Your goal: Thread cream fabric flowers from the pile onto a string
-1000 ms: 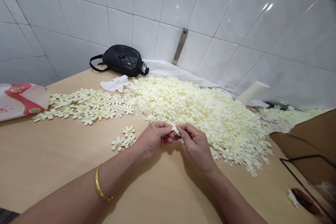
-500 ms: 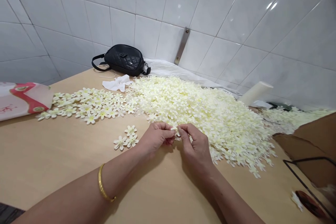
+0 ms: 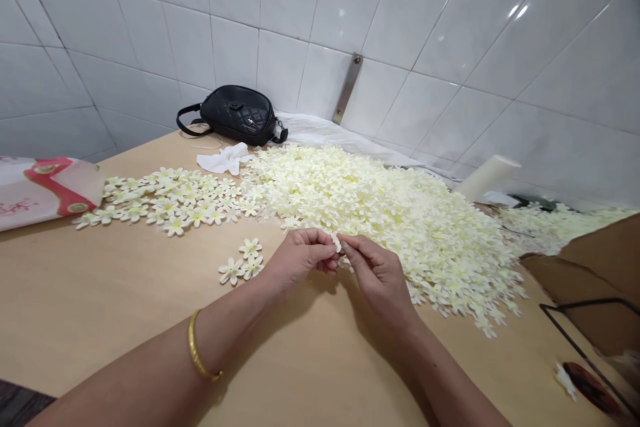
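Between my two hands is a small pale flower (image 3: 337, 242), seen nearly edge-on. My left hand (image 3: 306, 255), with a gold bangle on its forearm, pinches it from the left. From the right, my right hand (image 3: 376, 268) has thumb and forefinger pressed together at the flower's edge. A large heap of cream-yellow flowers (image 3: 380, 207) lies just beyond and to the right of both hands. Three loose flowers (image 3: 243, 261) rest on the table left of my left hand. Further back left is a flat spread of flowers (image 3: 175, 197).
On the wooden table (image 3: 125, 293) a black bag (image 3: 237, 113) and white tissue (image 3: 225, 159) lie at the back. A red-and-white bag (image 3: 50, 192) is at left. A white roll (image 3: 486, 177), brown cardboard (image 3: 600, 280) and black metal frame (image 3: 575, 340) are at right.
The flower between my fingertips has turned from a more face-on view to nearly edge-on and sits slightly higher. My right hand has shifted a little to the right.
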Available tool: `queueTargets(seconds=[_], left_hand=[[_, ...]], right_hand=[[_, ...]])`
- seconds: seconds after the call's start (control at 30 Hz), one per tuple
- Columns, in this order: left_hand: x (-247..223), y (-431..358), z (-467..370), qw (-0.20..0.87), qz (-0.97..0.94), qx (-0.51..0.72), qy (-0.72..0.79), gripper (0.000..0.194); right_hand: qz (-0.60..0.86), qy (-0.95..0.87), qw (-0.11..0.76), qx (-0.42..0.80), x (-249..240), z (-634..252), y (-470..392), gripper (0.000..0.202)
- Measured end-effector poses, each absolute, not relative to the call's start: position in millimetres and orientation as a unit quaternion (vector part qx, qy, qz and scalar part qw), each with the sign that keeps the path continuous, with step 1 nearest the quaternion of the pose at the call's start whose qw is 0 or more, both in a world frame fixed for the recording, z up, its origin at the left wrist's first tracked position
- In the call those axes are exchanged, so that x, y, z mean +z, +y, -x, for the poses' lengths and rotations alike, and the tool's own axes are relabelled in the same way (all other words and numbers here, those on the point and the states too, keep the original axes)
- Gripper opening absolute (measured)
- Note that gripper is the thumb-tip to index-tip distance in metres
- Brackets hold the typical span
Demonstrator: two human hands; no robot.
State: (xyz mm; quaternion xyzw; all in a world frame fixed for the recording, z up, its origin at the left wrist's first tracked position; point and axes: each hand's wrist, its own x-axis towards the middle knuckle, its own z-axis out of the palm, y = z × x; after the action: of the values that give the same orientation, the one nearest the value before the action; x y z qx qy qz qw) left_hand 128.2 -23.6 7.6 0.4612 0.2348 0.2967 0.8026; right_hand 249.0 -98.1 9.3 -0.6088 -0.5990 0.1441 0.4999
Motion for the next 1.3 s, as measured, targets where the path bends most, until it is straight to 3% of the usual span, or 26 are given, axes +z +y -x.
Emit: queueTargets(seconds=[0.17,0.5,0.7,1.1,1.3], left_hand=[[12.0,-25.3,-127.9,0.763,-0.505,0.306,0.264,0.007],[8.1,-25.0,-127.9,0.797,-0.473,0.291,0.236,0.017],[15.7,-29.7,-128.1,0.689,-0.594,0.333,0.250,0.017],[9.7,-15.7,-127.8,0.758,-0.449,0.348,0.321,0.010],[13.2,-18.4,-127.2,0.765,-0.437,0.358,0.309,0.012]], right_hand=[[0.608,-0.598,0.495,0.167,12.5,-248.0,-98.2,0.018],[0.602,-0.605,0.499,0.152,10.2,-251.7,-96.9,0.017],[0.618,-0.591,0.487,0.176,13.3,-250.8,-98.0,0.021],[0.540,-0.392,0.645,0.373,10.6,-262.8,-89.5,0.011],[0.540,-0.371,0.662,0.364,13.5,-262.4,-88.5,0.017]])
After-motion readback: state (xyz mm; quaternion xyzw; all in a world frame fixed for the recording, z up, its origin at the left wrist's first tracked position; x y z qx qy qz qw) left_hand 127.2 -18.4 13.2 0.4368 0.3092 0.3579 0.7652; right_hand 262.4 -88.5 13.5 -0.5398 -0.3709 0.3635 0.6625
